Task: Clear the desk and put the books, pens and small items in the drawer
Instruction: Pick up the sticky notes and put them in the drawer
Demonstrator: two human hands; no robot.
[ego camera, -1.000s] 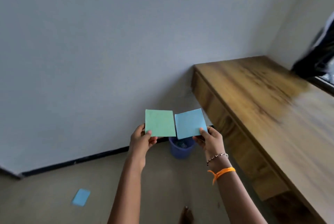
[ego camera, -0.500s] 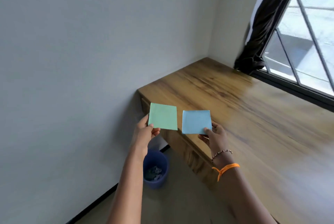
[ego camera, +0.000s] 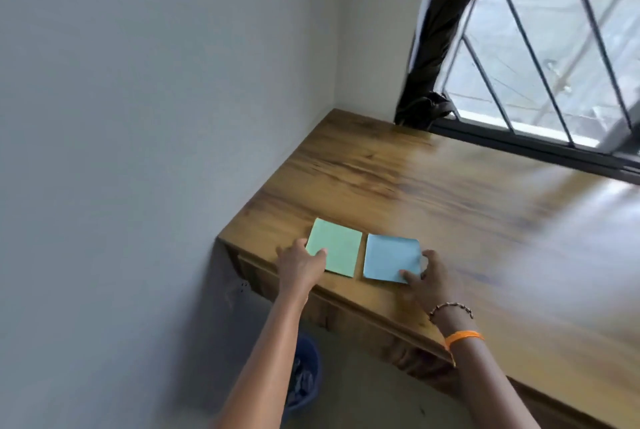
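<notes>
Desk: wooden top [ego camera: 433, 193], glossy grain, set into the wall corner under a barred window [ego camera: 554, 47].
Green note: square green paper pad [ego camera: 335, 251] lying flat near the desk's front left corner.
Blue note: square blue paper pad [ego camera: 390, 257] just beside the green one, a thin gap between them, one far corner curled.
Left hand: left hand [ego camera: 302, 266] with thumb on the green pad's near left edge, pinching it.
Right hand: right hand [ego camera: 427, 279], fingers curled round the blue pad's near right corner, gripping it.
Wrist: beaded bracelet [ego camera: 450, 309] and orange band [ego camera: 463, 337].
Below: blue bin [ego camera: 304, 380] on the floor, partly hidden by the left forearm.
Corner: dark curtain [ego camera: 436, 33] bunched beside the window.
</notes>
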